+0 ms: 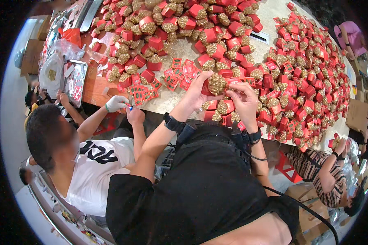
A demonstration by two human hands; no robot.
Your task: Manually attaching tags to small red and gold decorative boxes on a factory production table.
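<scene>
Gold ornament (216,83), a knobbly glittering lump set in a red box base, sits between your two hands just above the near table edge; your left hand (197,92) clasps its left side with fingers curled up over the top; your right hand (244,100) pinches at its right side, where the red base shows; both grasps close on the same piece. Its gold end faces toward you and slightly left, the red base away to the right; it is too rounded to give a clear long axis.

Just beneath your hands lie more gold-and-red pieces (223,109), touching one another at the table edge (167,107); little free room remains there. To the left, a patch of flat red cards (180,73) lies spread on the pale tabletop, with a strip of bare surface beside it. A large heap of finished pieces (306,69) crowds the right side; another heap (180,24) fills the far side.

At your left a person in a white shirt (94,171) reaches a gloved hand (116,103) to the table edge; a metal tray (75,79) lies beyond; at lower right a person in a striped top (319,169) sits near the heap.
</scene>
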